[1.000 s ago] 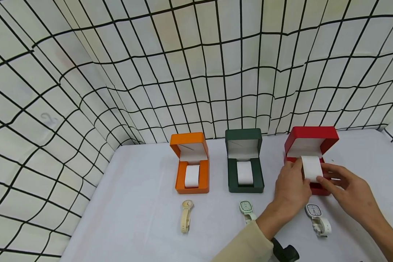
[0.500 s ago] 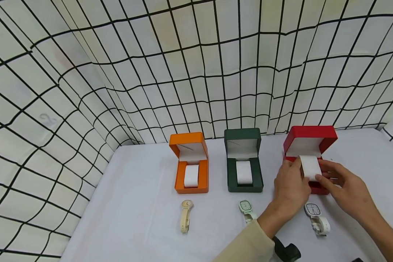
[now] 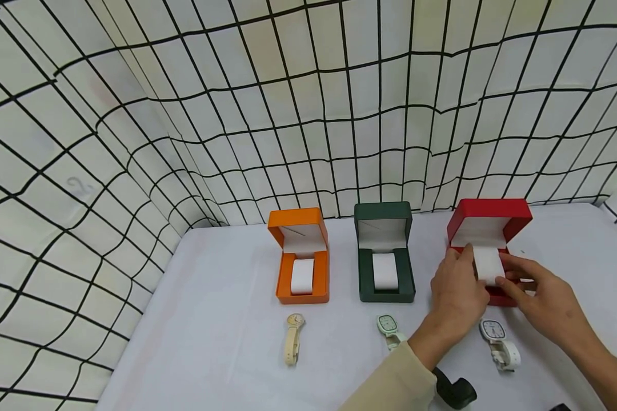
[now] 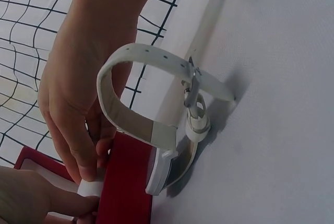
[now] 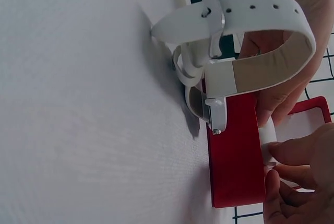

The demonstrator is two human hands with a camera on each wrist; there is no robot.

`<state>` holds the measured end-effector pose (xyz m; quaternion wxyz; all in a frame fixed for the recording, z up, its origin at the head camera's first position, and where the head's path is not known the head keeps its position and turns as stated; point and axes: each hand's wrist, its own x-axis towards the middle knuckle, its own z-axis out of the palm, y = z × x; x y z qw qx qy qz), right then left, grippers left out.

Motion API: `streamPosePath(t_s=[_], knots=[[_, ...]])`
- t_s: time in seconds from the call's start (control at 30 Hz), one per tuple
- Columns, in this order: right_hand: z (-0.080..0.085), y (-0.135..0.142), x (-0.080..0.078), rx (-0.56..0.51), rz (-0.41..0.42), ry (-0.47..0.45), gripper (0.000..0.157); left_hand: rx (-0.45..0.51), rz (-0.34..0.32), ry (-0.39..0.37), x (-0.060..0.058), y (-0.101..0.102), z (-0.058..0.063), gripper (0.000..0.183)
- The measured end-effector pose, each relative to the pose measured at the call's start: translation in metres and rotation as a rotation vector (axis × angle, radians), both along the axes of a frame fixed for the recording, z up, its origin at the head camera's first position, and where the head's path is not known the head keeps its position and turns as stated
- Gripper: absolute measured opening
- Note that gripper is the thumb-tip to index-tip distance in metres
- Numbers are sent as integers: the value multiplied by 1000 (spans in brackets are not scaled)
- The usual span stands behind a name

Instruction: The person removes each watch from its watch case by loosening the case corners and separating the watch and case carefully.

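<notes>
A white watch cushion (image 3: pixel 488 265) sits in the base of an open red watch box (image 3: pixel 489 208); how deep it sits is partly hidden by the fingers. My left hand (image 3: pixel 459 290) grips the cushion's left side, fingers near its upper edge. On the right side, my right hand (image 3: pixel 552 297) holds it between thumb and fingers. A white-strapped watch (image 3: pixel 499 345) lies in front of the red box, its strap buckled in a loop. The right wrist view shows both hands' fingertips on the cushion, behind the box's red front wall (image 5: pixel 237 156).
To the left stand an open green watch box (image 3: pixel 383 216) and an open orange watch box (image 3: pixel 294 218), each with a white cushion. Before them lie a pale green watch (image 3: pixel 388 326) and a cream watch (image 3: pixel 292 342). Black-lined white sheeting (image 3: pixel 288 114) backs the white table (image 3: pixel 205 319).
The cushion has sunk slightly lower in the red box, with both hands still on it. The left forefinger now shows higher along its upper left edge. Boxes and watches lie unmoved.
</notes>
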<state>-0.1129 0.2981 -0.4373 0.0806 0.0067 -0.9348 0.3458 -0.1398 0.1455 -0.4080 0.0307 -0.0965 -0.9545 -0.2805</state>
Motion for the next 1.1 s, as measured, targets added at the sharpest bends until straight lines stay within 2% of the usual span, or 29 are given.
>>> streamPosePath(t_s=[0.23,0.5,0.7,0.83,0.93,1.1], knots=[[2,1,-2,33,34,72,52,-23,11,-58,-3,1,1,58],[3,-2,-3,47,28,32,54,-39,-10,-88,-4,1,1,53],[1,-3,-4,42,25,57,52,22,1,-103,-3,-2,1,52],[0,-3,-5,45,25,48,52,102,-1,-159,-3,-5,3,53],[0,-1,-6,48,24,43,50,127,-27,-201,-1,-8,7,49],[4,-1,-3,52,-10,44,45,125,-136,-251,6,-17,18,45]])
